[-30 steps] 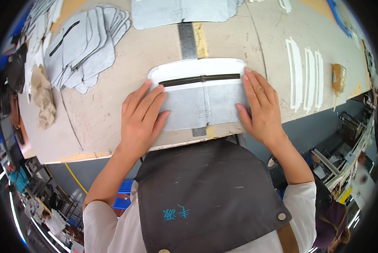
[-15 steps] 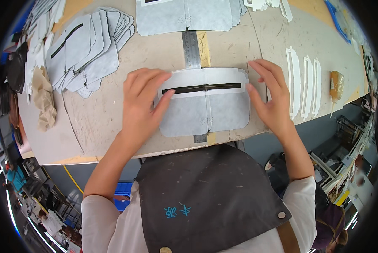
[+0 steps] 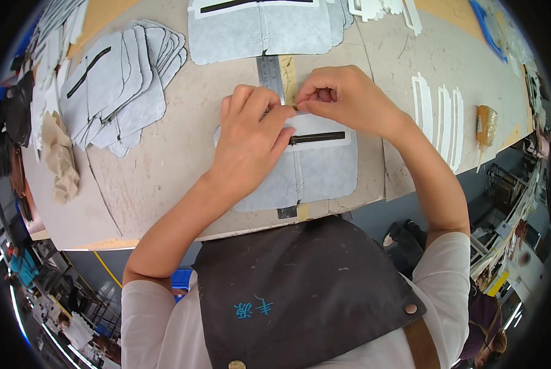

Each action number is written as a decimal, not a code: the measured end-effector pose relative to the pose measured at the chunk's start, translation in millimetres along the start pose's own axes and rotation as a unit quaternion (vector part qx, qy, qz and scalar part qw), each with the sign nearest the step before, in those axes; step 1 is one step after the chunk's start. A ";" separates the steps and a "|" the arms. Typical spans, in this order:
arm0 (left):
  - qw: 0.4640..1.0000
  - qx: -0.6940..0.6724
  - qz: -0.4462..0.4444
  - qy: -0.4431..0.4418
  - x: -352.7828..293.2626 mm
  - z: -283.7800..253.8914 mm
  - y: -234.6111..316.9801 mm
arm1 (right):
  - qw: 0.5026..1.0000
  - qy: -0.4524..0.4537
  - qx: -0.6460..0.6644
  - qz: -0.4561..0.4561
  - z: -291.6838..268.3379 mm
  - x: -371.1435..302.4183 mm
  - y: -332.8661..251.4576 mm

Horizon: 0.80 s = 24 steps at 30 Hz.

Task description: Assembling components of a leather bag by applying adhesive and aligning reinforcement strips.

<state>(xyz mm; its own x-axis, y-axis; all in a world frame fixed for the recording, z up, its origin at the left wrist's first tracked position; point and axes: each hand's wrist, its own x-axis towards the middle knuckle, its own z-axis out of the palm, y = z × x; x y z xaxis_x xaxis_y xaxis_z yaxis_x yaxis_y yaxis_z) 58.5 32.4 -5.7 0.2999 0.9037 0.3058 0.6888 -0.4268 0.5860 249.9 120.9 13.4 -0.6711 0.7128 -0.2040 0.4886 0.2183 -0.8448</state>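
Note:
A pale grey panel (image 3: 324, 169) with rounded corners lies flat in front of me. It has a white band along its far part, a long black strip (image 3: 318, 138) set in it, and a seam down the middle. My left hand (image 3: 247, 135) rests over the panel's left half, its thumb and fingertips closed at the middle of the far edge. From the right, my right hand (image 3: 352, 101) pinches at that same spot, where a small dark bit shows between the fingertips. Both hands hide the far left part of the panel. A metal ruler (image 3: 270, 71) runs beneath it.
More grey panels (image 3: 226, 46) lie beyond, and a fanned stack (image 3: 112, 80) sits at the left. Crumpled brown paper (image 3: 60, 154) is near the left edge. To the right are white frame-shaped pieces (image 3: 424, 111) and an amber bottle (image 3: 486, 126) with a nozzle.
Both hands have come inward from the panel's two sides to the middle of its far edge. Their fingers have gone from spread to pinched together there.

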 end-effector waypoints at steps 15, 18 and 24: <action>0.963 -0.243 -0.062 -0.103 19.6 -44.0 21.8 | 0.966 -0.152 -0.193 0.085 -9.1 32.4 -16.7; 0.946 -0.272 -0.120 -0.128 22.2 -37.4 11.1 | 0.977 -0.141 -0.138 0.083 -15.1 26.4 -16.1; 0.949 -0.224 -0.177 -0.132 18.7 -22.4 -0.6 | 0.983 0.181 0.005 -0.012 2.0 -40.2 -13.6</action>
<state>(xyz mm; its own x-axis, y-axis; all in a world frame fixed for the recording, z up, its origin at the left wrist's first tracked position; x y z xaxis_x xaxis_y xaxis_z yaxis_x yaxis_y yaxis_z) 49.0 48.8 16.5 0.2976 0.9453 -0.1338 0.4448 -0.0133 0.8955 269.1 88.0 32.1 -0.4396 0.8982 0.0037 0.4684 0.2328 -0.8523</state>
